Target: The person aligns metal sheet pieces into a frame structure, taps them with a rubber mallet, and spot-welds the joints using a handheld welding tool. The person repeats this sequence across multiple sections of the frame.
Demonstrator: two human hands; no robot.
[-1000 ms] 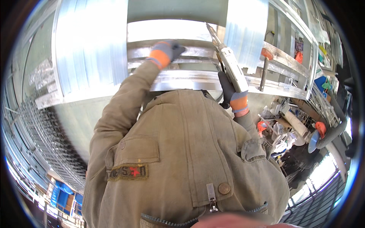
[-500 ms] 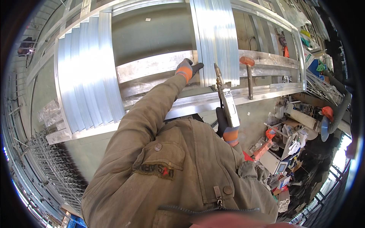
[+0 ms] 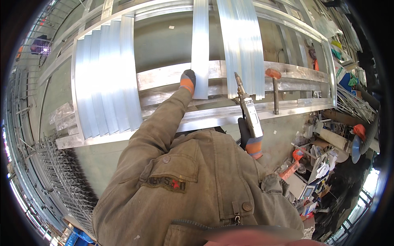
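Note:
A single long, shiny metal slat (image 3: 200, 45) lies across the rails of a metal frame (image 3: 197, 121). My left hand (image 3: 188, 79), in a dark and orange glove, grips this slat by its left edge near the close end. To the right lies a stack of similar metal slats (image 3: 243, 45). My right hand (image 3: 251, 141), gloved the same way, holds a handheld welding gun (image 3: 251, 112) with a silver body and a brass-coloured nozzle. The nozzle points away from me, over the near end of the stack. Overlapping slats (image 3: 107, 78) cover the frame's left part.
A mallet (image 3: 276, 92) with an orange head rests across the frame on the right. Below it on the right is a cluttered heap with a box bearing a screen (image 3: 301, 186). Metal racks (image 3: 61, 176) stand at the left. Sparks or a bright light (image 3: 44, 50) show far left.
My left hand has moved left, drawing one slat away from the stack, so a gap now lies between them. The welding gun stays in my right hand. The view has shifted slightly.

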